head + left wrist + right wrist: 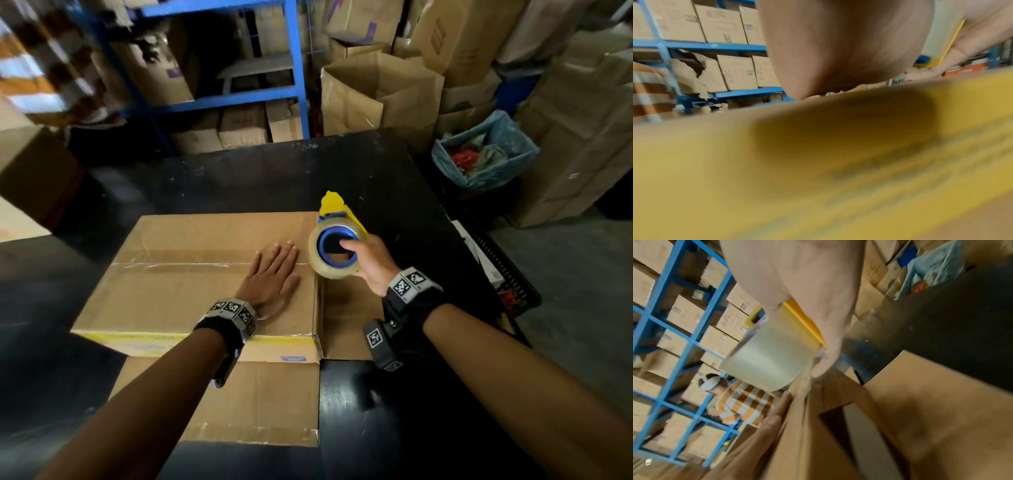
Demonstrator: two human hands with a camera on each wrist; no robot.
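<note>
A brown cardboard box (178, 281) lies on a black table (274, 178), its top flaps closed and a strip of clear tape along the centre seam. My left hand (274, 274) rests flat on the box top near its right edge, fingers straight. My right hand (368, 263) grips a yellow and blue tape dispenser (337, 236) carrying a roll of clear tape, held at the box's right edge where the seam ends. In the right wrist view the tape roll (768, 360) sits against the box edge (818, 402), beside my left hand (764, 431).
Blue metal shelving (212, 99) stacked with cartons stands behind the table. Open cartons (380, 96) and a bin with a blue liner (486, 154) stand at the back right. A black crate (507, 274) sits at the table's right side. Another person in a striped shirt (740, 402) stands by the shelves.
</note>
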